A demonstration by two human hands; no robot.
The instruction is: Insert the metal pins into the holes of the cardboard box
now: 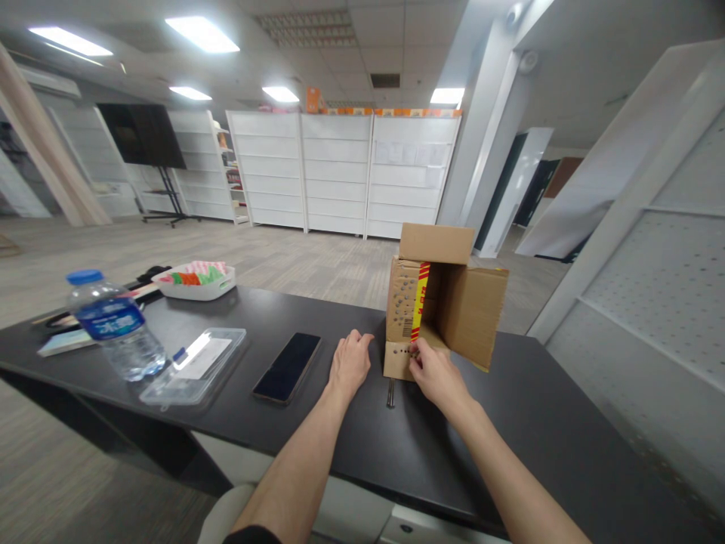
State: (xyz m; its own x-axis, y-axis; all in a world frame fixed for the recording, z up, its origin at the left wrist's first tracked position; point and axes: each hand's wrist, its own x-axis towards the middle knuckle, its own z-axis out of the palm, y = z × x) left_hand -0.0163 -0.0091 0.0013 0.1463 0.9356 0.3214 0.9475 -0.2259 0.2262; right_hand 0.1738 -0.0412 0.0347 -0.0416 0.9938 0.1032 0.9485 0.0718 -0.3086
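A cardboard box [401, 302] stands on the table with its front open and flaps folded out. Its left side and lower flap are dotted with dark round spots, and a yellow-red tape strip [420, 302] runs down the front edge. At the lower front flap, my right hand [433, 370] is closed in a pinch; whatever lies between its fingertips is hidden. Left of the box, my left hand [350, 364] rests on the tabletop with fingers curled and nothing visible in them. A few thin metal screws [390, 394] lie between my hands, just before the box.
On the dark table [362, 431] lie a phone [288, 367] and a clear plastic case [195, 368]. Further left stand a water bottle [116, 325] and a white basket [195, 289] with colourful packets. A white perforated panel [651, 264] rises at the right.
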